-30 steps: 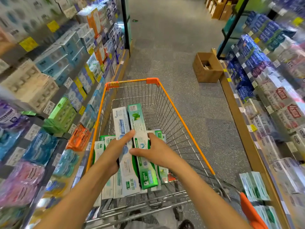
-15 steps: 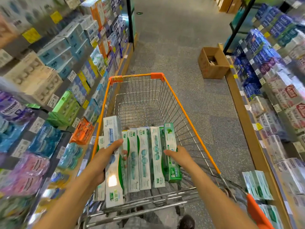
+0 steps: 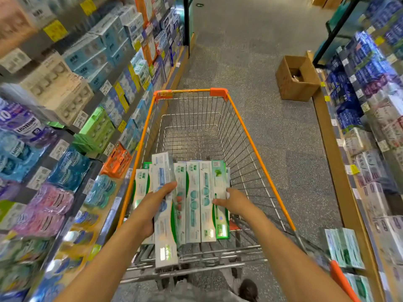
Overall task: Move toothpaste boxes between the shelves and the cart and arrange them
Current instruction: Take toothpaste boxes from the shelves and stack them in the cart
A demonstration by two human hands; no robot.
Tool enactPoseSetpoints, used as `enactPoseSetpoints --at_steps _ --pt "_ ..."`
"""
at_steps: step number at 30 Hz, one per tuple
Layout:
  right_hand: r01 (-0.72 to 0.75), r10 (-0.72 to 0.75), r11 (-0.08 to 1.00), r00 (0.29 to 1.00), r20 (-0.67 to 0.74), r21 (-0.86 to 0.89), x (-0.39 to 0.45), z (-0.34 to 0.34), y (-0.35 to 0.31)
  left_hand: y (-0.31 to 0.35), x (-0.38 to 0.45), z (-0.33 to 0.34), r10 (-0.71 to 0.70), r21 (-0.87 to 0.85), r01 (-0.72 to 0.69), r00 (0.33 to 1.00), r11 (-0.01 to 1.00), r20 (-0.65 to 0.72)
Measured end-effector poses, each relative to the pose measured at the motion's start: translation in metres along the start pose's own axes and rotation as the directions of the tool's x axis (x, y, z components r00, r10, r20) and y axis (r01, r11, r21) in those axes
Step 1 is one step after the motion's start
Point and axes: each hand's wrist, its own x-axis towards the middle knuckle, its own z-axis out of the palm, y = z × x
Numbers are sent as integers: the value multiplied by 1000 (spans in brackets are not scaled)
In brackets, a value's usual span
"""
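Left hand (image 3: 152,205) grip clamps raised toothpaste box (image 3: 164,214) | right hand (image 3: 234,202) fingers apart, touching row.

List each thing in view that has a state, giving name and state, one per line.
Cart: far end bare, boxes at near end.
Toothpaste boxes: lying side by side in a row.
White box: lifted, gripped by left hand.
Right hand: fingers on green box.
Cardboard carton: open, on floor.
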Motion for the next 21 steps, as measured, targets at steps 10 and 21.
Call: enactPoseSetpoints --at_steps 10,21 --pt "361 -380 871 925 -8 332 -80 -140 8 20 33 194 62 -72 -64 998 995 -26" --pt "401 -476 824 873 106 400 -112 -262 87 25 31 359 171 -239 -188 981 953 -90"
